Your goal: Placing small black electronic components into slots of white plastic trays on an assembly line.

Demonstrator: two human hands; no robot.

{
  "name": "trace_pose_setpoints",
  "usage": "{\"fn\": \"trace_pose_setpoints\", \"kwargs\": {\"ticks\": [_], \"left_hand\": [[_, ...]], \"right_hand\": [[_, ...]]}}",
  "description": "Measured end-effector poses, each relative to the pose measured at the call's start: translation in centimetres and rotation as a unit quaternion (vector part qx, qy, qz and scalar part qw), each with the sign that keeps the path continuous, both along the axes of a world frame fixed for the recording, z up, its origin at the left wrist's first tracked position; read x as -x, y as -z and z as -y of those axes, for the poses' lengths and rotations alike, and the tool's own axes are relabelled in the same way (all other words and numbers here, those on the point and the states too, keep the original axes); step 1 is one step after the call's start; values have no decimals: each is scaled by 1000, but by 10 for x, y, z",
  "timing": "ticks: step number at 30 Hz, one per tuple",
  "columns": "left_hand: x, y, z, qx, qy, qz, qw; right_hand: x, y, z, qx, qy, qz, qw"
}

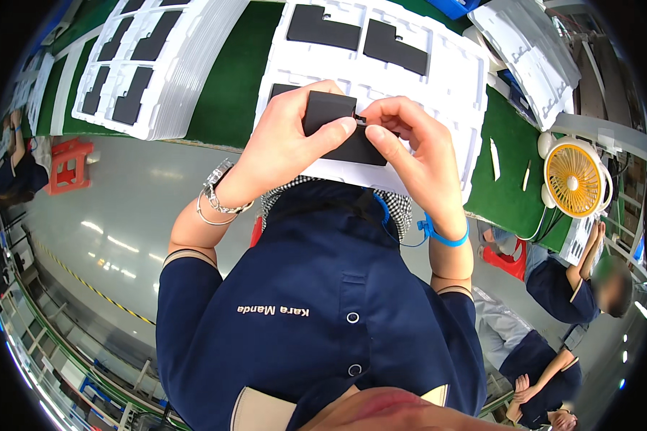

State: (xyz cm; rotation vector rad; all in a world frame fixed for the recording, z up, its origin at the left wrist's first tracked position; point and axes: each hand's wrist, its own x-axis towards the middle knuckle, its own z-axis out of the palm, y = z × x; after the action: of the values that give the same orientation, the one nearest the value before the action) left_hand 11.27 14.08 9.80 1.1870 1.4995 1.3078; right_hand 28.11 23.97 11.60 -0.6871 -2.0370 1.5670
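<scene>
An L-shaped, flat black battery pack [329,108] is held over the near part of a white plastic tray [453,93]. My left hand [287,136] grips its left side, thumb lying across the top face. At its inner corner, the thumb and fingers of my right hand [424,147] close on a small black connector [361,118]. Two similar packs, a left one [323,30] and a right one [395,49], lie in the tray's far pockets. Part of another black piece [283,90] shows beside my left hand; my fingers hide the rest.
Left of me stands a stack of white trays [187,79] with several black packs on top. On the green mat [514,194] at right are a white pen-like tool [494,159], a thin stick [527,174] and a yellow fan [574,179]. Other people are at both sides.
</scene>
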Motion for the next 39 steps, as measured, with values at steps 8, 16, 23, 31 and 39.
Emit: {"fn": "trace_pose_setpoints", "kwargs": {"ticks": [8,16,23,31,39], "left_hand": [[-4,-5,-2,0,-13,-69,998],[-5,-6,-4,11,8,-80,997],[-3,-7,-5,35,6,-35,999],[-2,-3,-5,28,16,-13,999],[-9,-6,-2,12,2,-49,999]], "right_hand": [[3,0,-3,-58,-17,30,998],[4,-2,-5,-117,-24,54,991],[3,6,-5,-1,-8,35,999],[2,4,-4,128,-16,1,992],[0,18,0,206,-11,-66,976]]}}
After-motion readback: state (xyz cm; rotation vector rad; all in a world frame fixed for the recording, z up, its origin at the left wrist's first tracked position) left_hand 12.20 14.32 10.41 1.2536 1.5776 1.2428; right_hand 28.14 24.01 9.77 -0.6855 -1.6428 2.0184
